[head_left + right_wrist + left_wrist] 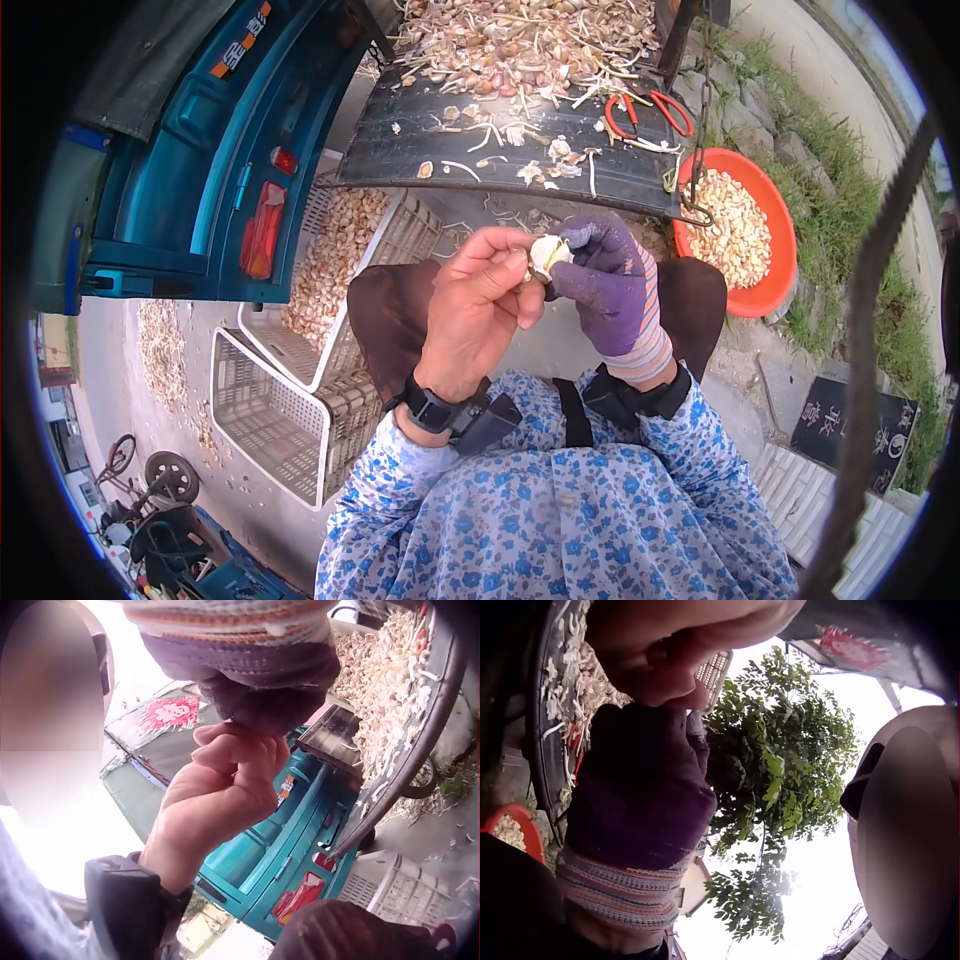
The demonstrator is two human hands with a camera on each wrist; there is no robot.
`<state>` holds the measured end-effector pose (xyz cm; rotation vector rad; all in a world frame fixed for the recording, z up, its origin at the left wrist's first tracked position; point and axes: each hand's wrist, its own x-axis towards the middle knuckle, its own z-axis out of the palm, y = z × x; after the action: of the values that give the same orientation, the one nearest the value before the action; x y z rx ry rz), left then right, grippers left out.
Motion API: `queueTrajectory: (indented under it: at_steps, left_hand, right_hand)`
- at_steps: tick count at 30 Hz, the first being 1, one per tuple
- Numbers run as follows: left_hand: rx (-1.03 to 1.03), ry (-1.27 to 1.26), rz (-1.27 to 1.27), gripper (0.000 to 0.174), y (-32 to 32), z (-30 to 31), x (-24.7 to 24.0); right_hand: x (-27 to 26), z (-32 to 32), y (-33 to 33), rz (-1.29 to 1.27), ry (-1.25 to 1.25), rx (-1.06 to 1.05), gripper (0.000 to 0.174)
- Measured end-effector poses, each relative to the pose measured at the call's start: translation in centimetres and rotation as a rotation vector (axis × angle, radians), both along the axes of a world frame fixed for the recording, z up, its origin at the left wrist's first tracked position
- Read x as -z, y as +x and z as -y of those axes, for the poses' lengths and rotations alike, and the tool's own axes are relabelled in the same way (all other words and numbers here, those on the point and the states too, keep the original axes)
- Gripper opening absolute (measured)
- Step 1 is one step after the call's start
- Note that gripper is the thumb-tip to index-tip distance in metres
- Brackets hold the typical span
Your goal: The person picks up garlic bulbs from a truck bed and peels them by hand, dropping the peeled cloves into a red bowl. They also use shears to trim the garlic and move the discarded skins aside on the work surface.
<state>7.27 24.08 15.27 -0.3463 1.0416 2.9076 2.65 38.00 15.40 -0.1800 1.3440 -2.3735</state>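
In the head view a pale, partly peeled garlic bulb is held over the lap, between both hands. My bare left hand pinches its left side with thumb and curled fingers. On the other side my right hand, in a purple glove with a striped cuff, grips it between thumb and fingers. From the left wrist, the dark glove meets the bare fingertips; the garlic is hidden behind the fingers. The right wrist view shows the bare left hand curled under the glove, again covering the garlic.
Ahead, a black truck bed carries heaped garlic, stalks and red-handled snips. An orange basin of cloves stands at right. White plastic crates are at left, one holding garlic, beside a teal truck side. A chain hangs by the bed.
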Motion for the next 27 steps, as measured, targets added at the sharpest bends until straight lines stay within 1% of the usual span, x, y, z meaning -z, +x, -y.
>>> queueTrajectory:
  at_steps: [2, 3, 5, 6, 8, 9, 11, 12, 15, 16, 17, 19, 20, 23, 26, 27]
  left_hand:
    - [0.031, 0.004, -0.032, 0.016, 0.2, 0.1, 0.2]
    - [0.030, -0.050, 0.006, 0.015, 0.2, 0.1, -0.2]
    - [0.024, -0.160, 0.086, 0.014, 0.4, 0.0, -1.6]
    - [0.034, -0.248, 0.081, 0.012, 0.4, 0.0, -1.6]
    - [0.059, -0.423, 0.070, 0.009, 0.3, -0.1, -1.6]
    - [0.047, -0.409, 0.057, 0.008, 0.2, -0.2, -1.6]
    - [0.019, -0.376, 0.034, 0.007, 0.1, -0.5, -1.5]
    - [0.003, -0.345, 0.062, 0.007, 0.1, -0.7, -1.5]
    - [-0.030, -0.257, 0.141, 0.007, 0.1, -1.1, -1.2]
    - [-0.037, -0.227, 0.164, 0.006, 0.1, -1.2, -0.9]
    - [-0.044, -0.198, 0.187, 0.005, 0.0, -1.2, -0.6]
    - [-0.020, -0.074, 0.146, 0.007, -0.1, -1.0, 0.2]
    - [-0.009, -0.012, 0.125, 0.008, -0.1, -0.9, 0.4]
    - [0.032, 0.059, 0.137, 0.014, -0.4, -0.8, -0.6]
    - [0.094, 0.141, 0.173, 0.019, -0.3, -0.1, 0.1]
    - [0.138, 0.104, 0.193, 0.021, -0.2, 0.1, 0.1]
  right_hand:
    - [-0.2, -0.6, -0.4, 0.017, 0.004, -0.082, 0.024]
    - [-0.3, -0.9, -0.7, 0.026, 0.006, -0.124, 0.024]
    - [-1.3, -1.3, -1.1, -0.084, 0.266, -0.182, 0.025]
    - [-1.6, -1.3, -1.1, -0.136, 0.396, -0.212, 0.026]
    - [-1.5, -1.4, -0.9, -0.237, 0.462, -0.197, 0.028]
    - [-1.5, -1.4, -0.8, -0.287, 0.496, -0.188, 0.029]
    - [-1.9, -1.5, -0.1, -0.468, 0.623, -0.121, 0.030]
    - [-2.0, -1.5, 0.1, -0.558, 0.684, -0.088, 0.030]
    - [-0.3, -1.3, 0.5, -0.832, 0.583, -0.001, 0.032]
    - [-0.8, -1.4, 0.8, -0.848, 0.634, -0.023, 0.033]
    - [-0.5, -1.4, 0.9, -0.637, 0.545, -0.025, 0.033]
    - [0.0, -1.5, 0.9, -0.220, 0.362, -0.029, 0.033]
    - [0.1, -1.5, 0.8, -0.175, 0.300, -0.040, 0.032]
    - [0.0, -1.7, 0.1, -0.038, 0.112, -0.056, 0.029]
    - [0.2, -2.1, -0.6, -0.065, 0.250, -0.080, 0.027]
    - [0.3, -2.1, -0.8, -0.073, 0.294, -0.088, 0.026]
